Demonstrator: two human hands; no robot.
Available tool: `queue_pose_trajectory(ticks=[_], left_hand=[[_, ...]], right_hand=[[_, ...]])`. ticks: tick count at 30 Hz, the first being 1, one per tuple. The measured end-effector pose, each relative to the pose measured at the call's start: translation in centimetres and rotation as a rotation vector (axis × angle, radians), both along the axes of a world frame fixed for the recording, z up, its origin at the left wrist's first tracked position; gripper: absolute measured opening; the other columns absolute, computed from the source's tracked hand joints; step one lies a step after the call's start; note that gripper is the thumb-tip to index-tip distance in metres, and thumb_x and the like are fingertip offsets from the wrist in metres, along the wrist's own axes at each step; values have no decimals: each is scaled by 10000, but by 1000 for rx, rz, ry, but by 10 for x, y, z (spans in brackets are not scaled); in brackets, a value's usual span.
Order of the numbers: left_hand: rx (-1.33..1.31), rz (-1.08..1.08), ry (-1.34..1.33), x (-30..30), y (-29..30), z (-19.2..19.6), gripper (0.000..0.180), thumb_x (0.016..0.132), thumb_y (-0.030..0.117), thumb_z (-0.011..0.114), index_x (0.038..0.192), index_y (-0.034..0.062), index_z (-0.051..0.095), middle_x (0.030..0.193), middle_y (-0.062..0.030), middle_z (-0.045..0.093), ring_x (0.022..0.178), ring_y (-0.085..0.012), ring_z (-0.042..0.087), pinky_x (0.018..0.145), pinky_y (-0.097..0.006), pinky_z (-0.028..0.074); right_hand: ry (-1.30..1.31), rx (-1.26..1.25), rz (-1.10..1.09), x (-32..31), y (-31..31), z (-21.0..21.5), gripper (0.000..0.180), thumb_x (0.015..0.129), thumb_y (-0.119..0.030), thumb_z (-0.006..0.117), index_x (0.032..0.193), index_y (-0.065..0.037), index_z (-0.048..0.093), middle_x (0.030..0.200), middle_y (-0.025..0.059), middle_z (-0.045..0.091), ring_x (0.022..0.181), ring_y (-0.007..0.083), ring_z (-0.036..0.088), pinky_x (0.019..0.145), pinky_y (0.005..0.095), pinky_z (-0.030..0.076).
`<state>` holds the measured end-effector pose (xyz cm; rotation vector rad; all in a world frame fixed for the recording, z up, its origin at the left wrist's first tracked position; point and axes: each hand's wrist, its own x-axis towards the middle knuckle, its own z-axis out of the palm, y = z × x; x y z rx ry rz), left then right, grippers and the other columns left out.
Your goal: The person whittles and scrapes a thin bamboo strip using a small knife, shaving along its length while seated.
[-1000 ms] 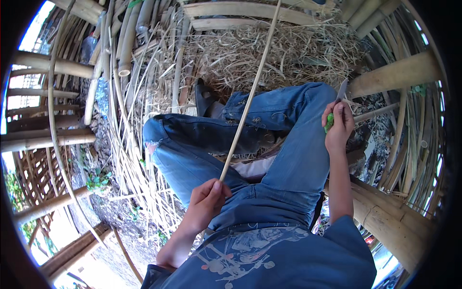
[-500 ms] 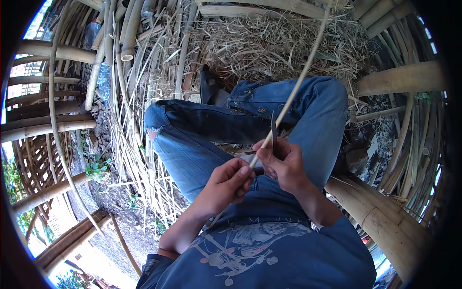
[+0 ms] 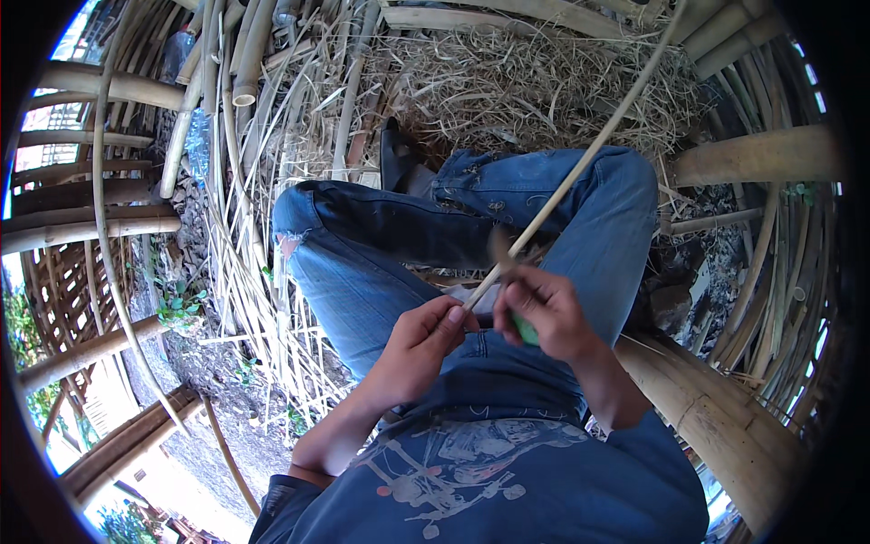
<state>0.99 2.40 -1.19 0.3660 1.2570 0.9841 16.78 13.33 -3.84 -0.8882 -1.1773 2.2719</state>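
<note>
A long, thin bamboo strip [image 3: 598, 140] slants from my lap up to the far right edge of the view. My left hand [image 3: 421, 349] pinches its near end between thumb and fingers. Close on the right, my right hand [image 3: 548, 313] is wrapped round the green handle of a knife [image 3: 523, 328]. The knife's blade is smeared by motion and stands beside or across the strip; whether it touches I cannot tell. Both hands are above my crossed legs in blue jeans [image 3: 362, 281].
A heap of bamboo shavings [image 3: 535, 91] lies beyond my legs. Split bamboo strips [image 3: 272, 308] are scattered to the left. Thick bamboo poles [image 3: 716, 408] run along the right, and more bamboo rails [image 3: 100, 222] stand at the left.
The strip's far end has swung to the right. My right hand has turned and shifted slightly right, and the green handle now shows. My left hand stays almost in place.
</note>
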Motion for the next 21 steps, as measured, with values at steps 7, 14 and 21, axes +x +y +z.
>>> queue_pose_trajectory(ticks=[7,14,21], left_hand=[[-84,-159,181,-1,-7,-3,200,961,137,420,841,20,531,695,43,446,634,-40,364,564,-208,309],[-26,-226,250,-3,-10,4,196,920,124,432,765,36,511,682,42,423,623,-56,359,553,-226,307],[-123,-181,247,-10,-12,7,343,977,247,417,708,48,490,612,63,382,577,-39,328,518,-217,284]], right_hand=[[-23,-338,578,-2,1,2,272,943,-216,514,790,-4,587,604,-19,501,493,43,427,465,192,338],[-166,-314,582,-3,1,10,291,918,-227,560,746,3,605,584,-22,518,470,32,410,437,192,312],[-250,-12,436,6,13,8,233,903,-135,561,742,24,616,568,7,517,470,49,407,441,203,297]])
